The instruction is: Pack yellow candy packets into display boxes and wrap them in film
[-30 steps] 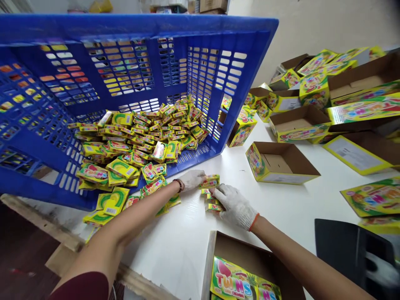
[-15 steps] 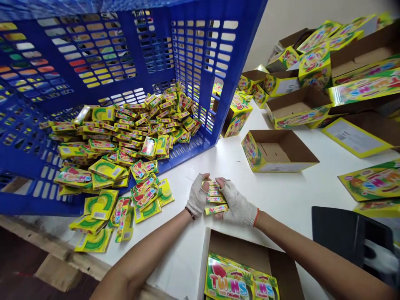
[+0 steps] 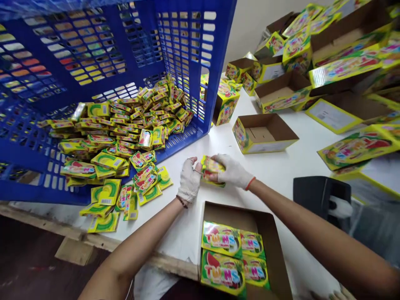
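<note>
Right hand (image 3: 235, 171): and here it is, your white-gloved grip closed over a little clutch of yellow packs (image 3: 213, 163), fingers curled round their right end.
Clutch: blurred, held over the white worktop (image 3: 184, 235); you can't count them from here.
Left hand (image 3: 189, 181): right alongside, gloved too, thumb and fingers parted at the clutch's left end; whether that thumb touches, you cannot tell.
Near carton (image 3: 279, 250): directly before you, brown inside, Twins-printed boxes (image 3: 222, 238) lying face up, four fronts clearly on show.
Blue crate (image 3: 215, 62): away to your left, tipped with its mouth towards you, a great heap (image 3: 134, 125) inside!
Crate mouth: loose packs (image 3: 146, 179) spread out onto the worktop, left of your hands.
Far carton (image 3: 265, 135): beyond your right hand, open side up.
Right flank: more cartons (image 3: 293, 100) crowded together, a black object (image 3: 312, 198) nearer your right arm.
</note>
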The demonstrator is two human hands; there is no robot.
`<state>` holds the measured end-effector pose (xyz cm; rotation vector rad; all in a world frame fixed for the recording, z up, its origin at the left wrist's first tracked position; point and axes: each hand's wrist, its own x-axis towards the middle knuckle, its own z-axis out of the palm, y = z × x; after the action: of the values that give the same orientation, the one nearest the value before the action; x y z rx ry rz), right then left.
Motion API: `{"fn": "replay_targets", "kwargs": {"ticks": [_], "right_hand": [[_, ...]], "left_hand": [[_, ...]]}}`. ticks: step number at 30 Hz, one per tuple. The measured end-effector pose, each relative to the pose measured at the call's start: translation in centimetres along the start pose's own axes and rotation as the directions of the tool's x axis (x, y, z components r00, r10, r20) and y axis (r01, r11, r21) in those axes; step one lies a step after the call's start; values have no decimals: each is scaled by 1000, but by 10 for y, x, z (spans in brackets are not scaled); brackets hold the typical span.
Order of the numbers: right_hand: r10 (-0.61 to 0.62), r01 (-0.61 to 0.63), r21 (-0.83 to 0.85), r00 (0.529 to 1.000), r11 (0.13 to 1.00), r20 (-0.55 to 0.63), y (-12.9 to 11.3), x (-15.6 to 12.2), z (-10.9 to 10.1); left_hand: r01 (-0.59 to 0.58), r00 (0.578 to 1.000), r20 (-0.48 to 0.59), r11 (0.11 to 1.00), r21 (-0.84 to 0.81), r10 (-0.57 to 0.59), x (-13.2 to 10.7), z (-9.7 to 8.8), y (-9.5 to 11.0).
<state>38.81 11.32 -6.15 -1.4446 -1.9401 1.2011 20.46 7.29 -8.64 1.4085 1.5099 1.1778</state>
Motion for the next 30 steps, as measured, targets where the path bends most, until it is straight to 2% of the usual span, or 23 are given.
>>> {"fn": "replay_targets", "kwargs": {"ticks": [1, 2, 3, 4, 6, 7, 8, 10, 13, 16, 18, 20, 23, 25, 28, 30], "right_hand": [[59, -69, 194, 997, 979, 57, -7, -11, -11], [97, -139, 366, 987, 920, 131, -14, -25, -21], [111, -208, 486, 969, 849, 221, -18, -41, -30], [111, -274, 562, 945, 780, 307, -22, -57, -36], [106, -396, 607, 883, 689, 456, -24, -87, -41], [107, -437, 594, 855, 675, 508, -24, -100, -39], [111, -455, 565, 836, 688, 537, -23, -109, -36], [130, -411, 469, 843, 782, 522, -19, -121, -29], [126, -242, 264, 912, 934, 391, -15, -125, -19], [45, -80, 100, 950, 992, 308, -13, -127, -13], [8, -27, 62, 958, 998, 288, -11, -131, -11], [51, -94, 119, 946, 988, 319, -8, -134, -9], [186, -315, 222, 869, 923, 459, -4, -129, -7], [237, -393, 223, 827, 892, 510, -1, -119, -5], [239, -425, 268, 817, 864, 525, -1, -104, 1], [249, -462, 349, 824, 816, 509, -2, -100, 7]], "left_hand": [[-129, 992, 18, 989, 77, 128, -16, -10, 11], [-236, 970, 81, 964, 122, 228, -34, -20, 21], [-318, 940, 184, 934, 163, 288, -54, -28, 29], [-420, 887, 296, 887, 193, 355, -75, -33, 36], [-584, 758, 499, 778, 231, 420, -113, -37, 40], [-632, 714, 560, 731, 256, 421, -128, -35, 40], [-659, 690, 595, 698, 281, 412, -140, -32, 37], [-674, 689, 598, 665, 321, 410, -156, -26, 31], [-690, 698, 542, 644, 331, 469, -164, -22, 21], [-716, 687, 499, 609, 340, 528, -171, -23, 15], [-729, 679, 472, 593, 342, 562, -176, -24, 11], [-738, 673, 449, 578, 348, 588, -181, -25, 9], [-750, 660, 434, 561, 350, 613, -183, -24, 8], [-753, 657, 422, 564, 338, 625, -182, -24, 9], [-741, 669, 425, 589, 322, 610, -181, -25, 11], [-736, 673, 436, 599, 316, 598, -181, -25, 11]]}}
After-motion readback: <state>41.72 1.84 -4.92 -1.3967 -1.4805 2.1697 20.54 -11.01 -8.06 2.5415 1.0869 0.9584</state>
